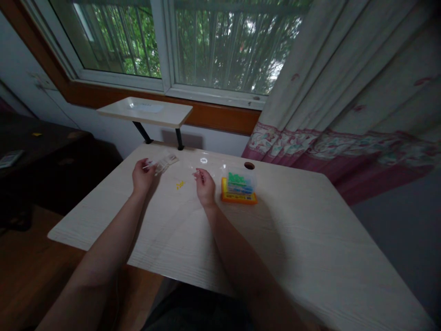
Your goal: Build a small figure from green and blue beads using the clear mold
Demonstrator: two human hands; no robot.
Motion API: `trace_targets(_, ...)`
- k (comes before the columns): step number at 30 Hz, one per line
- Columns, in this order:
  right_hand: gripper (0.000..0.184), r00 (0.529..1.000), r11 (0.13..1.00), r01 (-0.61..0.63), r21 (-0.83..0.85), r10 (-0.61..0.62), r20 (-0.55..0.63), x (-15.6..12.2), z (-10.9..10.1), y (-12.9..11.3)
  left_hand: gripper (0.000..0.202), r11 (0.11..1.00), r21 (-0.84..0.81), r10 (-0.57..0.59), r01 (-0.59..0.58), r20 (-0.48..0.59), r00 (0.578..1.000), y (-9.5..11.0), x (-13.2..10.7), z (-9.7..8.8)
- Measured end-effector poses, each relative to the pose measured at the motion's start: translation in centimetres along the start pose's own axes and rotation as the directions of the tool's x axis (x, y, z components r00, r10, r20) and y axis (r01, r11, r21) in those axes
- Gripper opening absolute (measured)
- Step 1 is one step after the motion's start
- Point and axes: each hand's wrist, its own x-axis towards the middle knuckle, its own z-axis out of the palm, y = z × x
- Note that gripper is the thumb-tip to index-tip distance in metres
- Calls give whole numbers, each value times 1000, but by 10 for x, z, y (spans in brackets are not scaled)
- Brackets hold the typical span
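Observation:
My left hand [142,176] is closed on the end of a small clear plastic bag [164,163] that lies on the pale wooden table [296,248]. My right hand [204,185] hovers over the table with its fingers pinched together; what they hold is too small to make out. A few small yellow pieces [179,185] lie on the table between my hands. Just right of my right hand stands an orange tray with a clear box of green and blue pieces [239,187] on it.
A small raised shelf [144,111] on black legs stands at the table's far edge below the window. A round cable hole [249,165] sits behind the box. A curtain [361,101] hangs at the right. A dark cabinet [37,156] is at the left.

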Motion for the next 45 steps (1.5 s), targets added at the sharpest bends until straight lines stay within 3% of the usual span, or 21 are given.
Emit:
trace_targets(5,27,1000,997,-22,67,23,-10,-2,-2,-11,53,949,311,44,-50,25,999,4,0,-11)
trace_targets(10,26,1000,992,-14,129,16,-16,8,-4,-38,54,792,608,64,-55,6,998,12,-6,-16)
trace_targets(12,28,998,988,13,154,-21,55,17,-12,-58,55,740,671,63,-46,-1,998,12,-8,-16)
trace_targets(14,28,975,990,77,121,-100,197,27,-31,-80,56,706,706,73,-51,-1,997,11,-10,-14)
trace_targets(16,24,932,976,217,34,-217,289,37,-58,-97,57,682,729,85,-62,5,996,10,-11,-11)
trace_targets(18,24,873,921,381,-86,-328,360,46,-91,-104,58,657,751,97,-72,11,995,11,-13,-9)
trace_targets(20,32,853,870,447,-206,-345,392,53,-124,-98,57,637,764,120,-104,35,992,13,-15,-7)
trace_targets(23,50,885,830,400,-388,-239,399,59,-167,-78,56,623,760,161,-185,106,981,15,-18,-5)
trace_targets(25,65,917,794,302,-527,-92,388,60,-186,-66,56,612,755,182,-235,155,971,16,-18,-4)
trace_targets(28,87,913,697,152,-701,174,370,57,-199,-61,57,585,761,199,-281,201,959,15,-19,-3)
trace_targets(31,91,884,629,88,-773,308,351,55,-201,-63,58,575,763,199,-294,217,955,12,-19,-2)
trace_targets(36,76,890,672,126,-729,248,382,57,-203,-65,55,626,720,185,-299,235,954,10,-18,-1)
trace_targets(40,71,926,736,142,-662,137,351,56,-200,-78,60,764,550,270,-337,201,942,25,-19,1)
trace_targets(43,69,909,808,232,-542,17,415,51,-185,-100,68,841,213,440,-498,268,857,47,-30,6)
trace_targets(45,70,885,842,277,-463,-36,465,47,-169,-114,67,855,-70,501,-513,364,785,62,-44,10)
